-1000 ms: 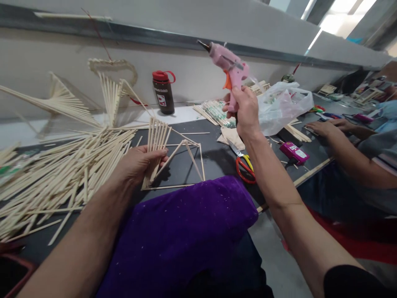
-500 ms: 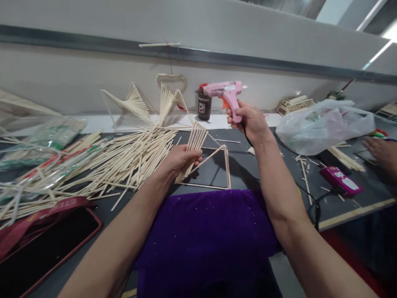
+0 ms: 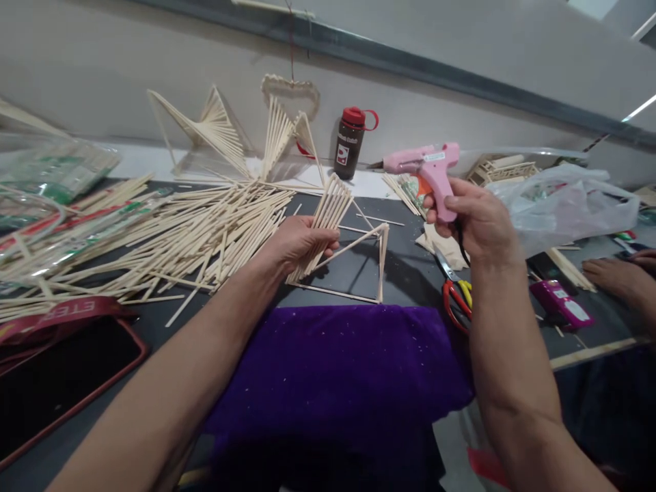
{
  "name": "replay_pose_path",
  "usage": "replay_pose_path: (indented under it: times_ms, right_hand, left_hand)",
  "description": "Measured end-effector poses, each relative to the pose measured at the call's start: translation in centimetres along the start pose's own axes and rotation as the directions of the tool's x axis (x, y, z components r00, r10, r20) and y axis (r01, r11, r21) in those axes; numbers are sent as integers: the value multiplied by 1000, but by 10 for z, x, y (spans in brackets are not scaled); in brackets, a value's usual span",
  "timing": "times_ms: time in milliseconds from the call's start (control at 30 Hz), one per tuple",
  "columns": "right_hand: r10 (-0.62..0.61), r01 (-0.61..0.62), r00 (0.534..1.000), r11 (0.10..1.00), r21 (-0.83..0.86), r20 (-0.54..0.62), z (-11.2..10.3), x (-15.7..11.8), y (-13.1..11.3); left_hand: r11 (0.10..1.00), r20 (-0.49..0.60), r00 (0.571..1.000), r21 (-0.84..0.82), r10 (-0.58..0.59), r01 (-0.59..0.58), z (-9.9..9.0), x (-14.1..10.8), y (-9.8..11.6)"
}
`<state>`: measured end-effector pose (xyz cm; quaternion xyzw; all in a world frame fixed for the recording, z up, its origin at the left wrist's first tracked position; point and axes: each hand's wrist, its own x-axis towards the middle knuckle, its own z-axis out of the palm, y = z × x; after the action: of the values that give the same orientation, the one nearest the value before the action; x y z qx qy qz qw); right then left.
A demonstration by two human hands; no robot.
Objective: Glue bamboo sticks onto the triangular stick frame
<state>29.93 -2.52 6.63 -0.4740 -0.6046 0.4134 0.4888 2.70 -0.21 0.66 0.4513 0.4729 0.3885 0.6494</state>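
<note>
Between the thumb and fingers of my left hand (image 3: pixel 306 242) is the slatted side of a wooden stick frame (image 3: pixel 380 266). Its thin sticks fan upward in a row, and its square base rests on the dark table. My right hand (image 3: pixel 479 212) grips a pink hot glue gun (image 3: pixel 428 164) by the handle, raised at the right with its nozzle pointing left. An orange trigger shows in front of the fingers. A large heap of loose wooden sticks (image 3: pixel 220 239) lies just left of my left hand. Scissors (image 3: pixel 456 294) with red and yellow handles lie beside my right forearm.
A dark bottle (image 3: pixel 348 143) with a red lid stands at the wall, near finished stick models (image 3: pixel 215 126). A phone (image 3: pixel 66 383) lies at left. At right are a plastic bag (image 3: pixel 568 201), a purple box (image 3: pixel 561 304) and another person's hand (image 3: pixel 618 277).
My right hand has carried the glue gun right and slightly down, away from the bottle. The scissors have come into sight. My left hand keeps its hold on the frame. The view has tilted.
</note>
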Motion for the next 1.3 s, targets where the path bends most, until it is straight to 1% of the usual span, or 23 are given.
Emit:
replay_pose_path:
  times_ms: [133, 300, 467, 633, 833, 1000, 1300]
  right_hand:
    - [39, -38, 999, 997, 69, -11, 5, -23, 12]
    - [37, -33, 999, 994, 104, -31, 17, -34, 25]
    - [-13, 15, 1000, 993, 114, -22, 26, -36, 26]
    - [-29, 29, 1000, 994, 103, -6, 33, -37, 27]
    - [-44, 47, 999, 994, 97, -31, 35, -37, 29]
    - [-41, 44, 999, 994, 103, -28, 37, -36, 29]
    - [-18, 26, 994, 997, 70, -104, 40, -33, 35]
  left_hand:
    - [1000, 0, 1000, -14, -7, 7, 0, 2, -1]
    - [1000, -7, 1000, 20, -10, 10, 1, 2, -1]
    - [999, -27, 1000, 53, -3, 4, 1, 0, 0]
    - [999, -16, 1000, 51, -2, 3, 2, 0, 0]
    - [999, -11, 1000, 40, 2, -2, 2, 0, -1]
    - [999, -15, 1000, 40, 10, -10, 2, -1, -1]
    - [998, -9, 1000, 53, 16, -16, 1, 1, -3]
